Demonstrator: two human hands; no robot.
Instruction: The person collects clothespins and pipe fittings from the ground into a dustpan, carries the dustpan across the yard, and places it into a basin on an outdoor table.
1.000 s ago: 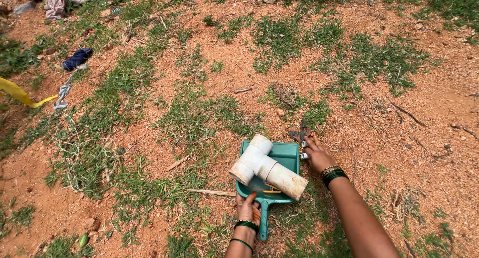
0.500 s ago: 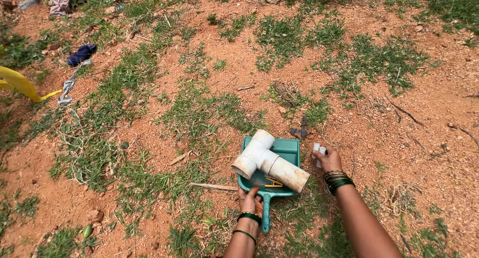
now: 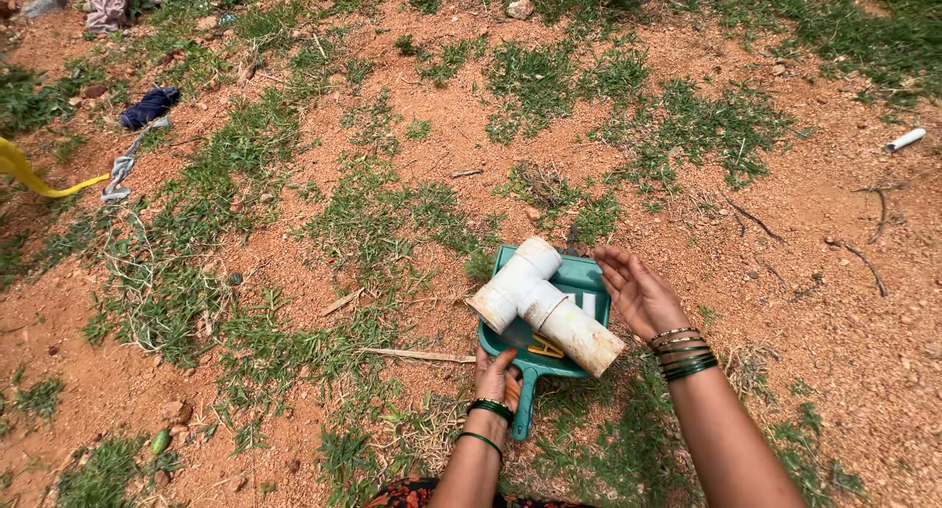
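Note:
A green plastic dustpan (image 3: 586, 273) rests on the red earth. In it lies a dirty white T-shaped pipe fitting (image 3: 545, 306), and a small white piece (image 3: 587, 303) lies behind the fitting. My left hand (image 3: 496, 378) grips the dustpan's handle at its near end. My right hand (image 3: 638, 292) hovers palm up beside the pan's right edge, fingers spread and empty. Green bangles ring both wrists.
Red gravelly soil with grass patches all round. A thin stick (image 3: 417, 354) lies left of the pan. A white tube (image 3: 905, 140) lies far right. Dark blue cloth (image 3: 149, 106), a grey rag (image 3: 123, 166) and a yellow strip (image 3: 34, 175) sit at far left.
My right hand picked up a small white piece from the ground right of the pan, brought it over and now hangs open. The white piece lies in the pan.

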